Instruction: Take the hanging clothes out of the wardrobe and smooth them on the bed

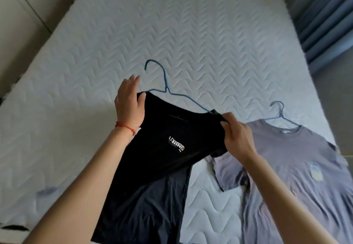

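Near the bed's (172, 24) right edge you had the grey T-shirt (286, 157) laid flat, while your left hand (129, 106) and right hand (236, 134) gripped the black shirt's (168, 148) shoulders, hanger (168, 89) inside, not yet smoothed.

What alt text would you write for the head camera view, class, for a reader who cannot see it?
Two hands hold a black T-shirt on a blue hanger over a white quilted bed: the left hand at one shoulder, the right hand pinching the other. A grey T-shirt, on its own hanger, lies flat alongside.
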Demonstrator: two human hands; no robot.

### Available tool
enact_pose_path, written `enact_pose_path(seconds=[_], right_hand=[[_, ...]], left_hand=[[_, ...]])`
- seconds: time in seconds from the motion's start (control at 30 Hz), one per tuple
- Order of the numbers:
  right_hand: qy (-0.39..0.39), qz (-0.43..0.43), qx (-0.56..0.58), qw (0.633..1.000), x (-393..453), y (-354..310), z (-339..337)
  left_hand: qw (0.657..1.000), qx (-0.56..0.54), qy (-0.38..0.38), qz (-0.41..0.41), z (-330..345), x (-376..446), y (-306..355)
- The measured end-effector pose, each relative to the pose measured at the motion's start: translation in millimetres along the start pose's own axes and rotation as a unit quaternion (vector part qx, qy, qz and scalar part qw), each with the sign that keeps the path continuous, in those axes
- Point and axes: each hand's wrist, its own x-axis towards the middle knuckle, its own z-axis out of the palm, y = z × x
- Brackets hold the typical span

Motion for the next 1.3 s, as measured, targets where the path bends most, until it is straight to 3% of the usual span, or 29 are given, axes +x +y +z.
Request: enact_pose_path(seconds=[0.1,0.23,0.37,0.53,0.93,1.3], right_hand=[[0.033,0.02,-0.006,0.999,-32.8,2.0,-29.0],[0.053,0.04,0.009,0.998,-68.3,12.1,-54.9],[0.021,0.099,0.046,0.994,-90.5,22.0,-72.8],[0.018,0.121,0.051,0.991,-110.8,18.9,-81.0],[0.093,0.154,0.028,0.983,-135.7,17.5,-83.7],[0.223,0.282,0.062,0.931,-178.5,84.9,-132.4]], left_hand=[[0.993,0.033,-0.092,0.061,-5.8,8.4,23.8],[0.979,-0.092,-0.181,-0.011,-9.3,-18.3,60.1],[0.979,-0.131,-0.154,-0.039,-7.2,-48.8,85.3],[0.976,-0.131,-0.17,-0.034,-3.7,-71.8,105.6],[0.972,-0.141,-0.182,0.038,-12.7,-86.7,137.8],[0.958,-0.153,-0.222,0.098,28.0,-100.4,179.0]])
